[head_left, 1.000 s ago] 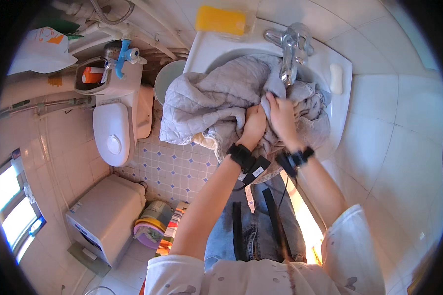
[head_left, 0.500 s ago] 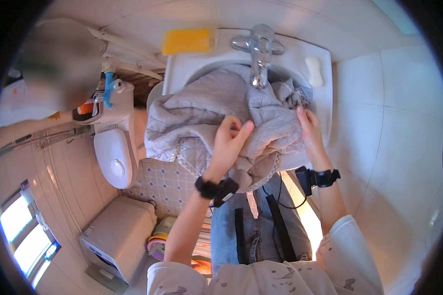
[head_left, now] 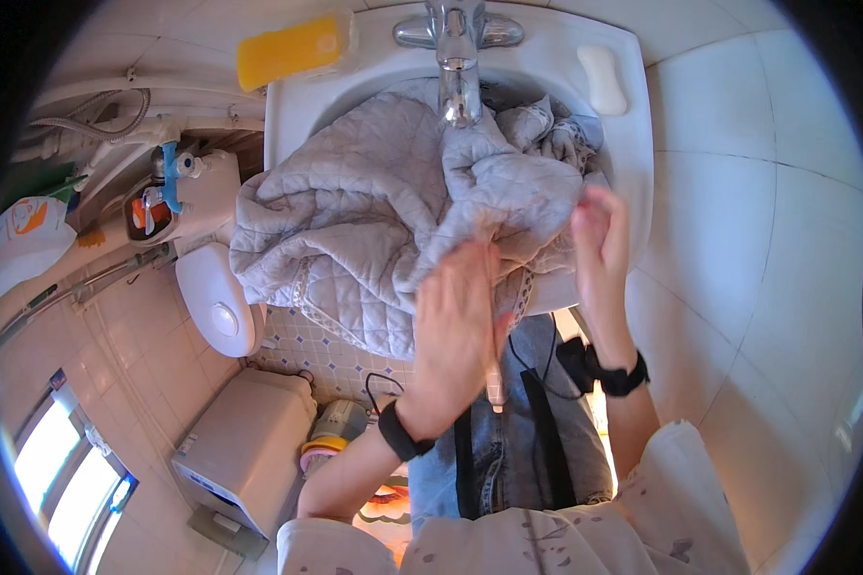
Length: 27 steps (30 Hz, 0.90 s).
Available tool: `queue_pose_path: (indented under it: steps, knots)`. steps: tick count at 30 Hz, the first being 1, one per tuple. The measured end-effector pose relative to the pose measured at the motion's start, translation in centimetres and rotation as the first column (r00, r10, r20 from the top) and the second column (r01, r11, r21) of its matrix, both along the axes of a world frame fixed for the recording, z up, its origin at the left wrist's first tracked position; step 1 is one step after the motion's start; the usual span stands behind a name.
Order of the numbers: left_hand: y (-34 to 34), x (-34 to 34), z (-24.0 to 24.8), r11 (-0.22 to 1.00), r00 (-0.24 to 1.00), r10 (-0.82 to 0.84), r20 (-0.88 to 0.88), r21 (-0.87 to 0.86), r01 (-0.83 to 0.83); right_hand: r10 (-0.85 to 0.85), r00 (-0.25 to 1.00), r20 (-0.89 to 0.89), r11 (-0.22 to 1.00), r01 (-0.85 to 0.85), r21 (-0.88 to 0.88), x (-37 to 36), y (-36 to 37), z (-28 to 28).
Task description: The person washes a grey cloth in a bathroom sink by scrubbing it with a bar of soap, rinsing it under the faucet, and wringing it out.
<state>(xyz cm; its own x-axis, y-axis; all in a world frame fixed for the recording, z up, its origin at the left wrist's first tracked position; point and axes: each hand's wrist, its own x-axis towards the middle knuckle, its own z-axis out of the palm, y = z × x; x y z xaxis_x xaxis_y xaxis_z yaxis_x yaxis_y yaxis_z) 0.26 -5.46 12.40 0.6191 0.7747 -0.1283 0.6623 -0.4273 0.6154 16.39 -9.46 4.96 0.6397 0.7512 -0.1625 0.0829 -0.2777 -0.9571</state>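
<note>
A grey quilted blanket (head_left: 345, 182) with a patterned trim lies bunched in the white sink (head_left: 633, 192) and hangs over its front and left edges. The chrome faucet (head_left: 459, 91) stands over it, with its spout tip right at the cloth. My left hand (head_left: 455, 321) lies at the blanket's near edge, back up, fingers stretched out and slightly blurred. At the right side of the bundle, my right hand (head_left: 602, 244) has its fingers bent in against the blanket's edge, seemingly pinching it. Both wrists wear black straps.
A yellow block (head_left: 292, 53) sits on the sink's back left corner, a white soap bar (head_left: 601, 80) at the back right. To the left are a toilet (head_left: 219, 297) and a boxy grey appliance (head_left: 244, 450). A tiled wall (head_left: 719, 220) closes the right side.
My left hand has gone from curled fingers to a flat, stretched hand, lower on the blanket. My right hand stays at the blanket's right edge. The view has shifted, so the sink appears higher.
</note>
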Motion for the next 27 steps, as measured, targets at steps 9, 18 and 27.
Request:
queue_pose_path:
  steps: [9, 18, 27]
  knots:
    - [0.7, -2.3, -3.4, 0.961, 0.967, 0.228, -0.117, 0.184, -0.205, 0.397, 0.817, 0.419, 0.917, -0.368, -0.152, -2.0, 1.3, -0.9]
    - [3.3, -3.9, 4.8, 0.994, 0.983, -0.069, 0.169, 0.090, 0.054, 0.382, 0.924, -0.024, 0.919, -0.377, 0.120, 2.0, 0.8, 3.7]
    - [2.6, -3.2, 3.8, 0.995, 0.984, 0.085, 0.157, 0.038, -0.092, 0.233, 0.932, -0.277, 0.965, -0.185, 0.188, 1.4, 0.3, 6.4]
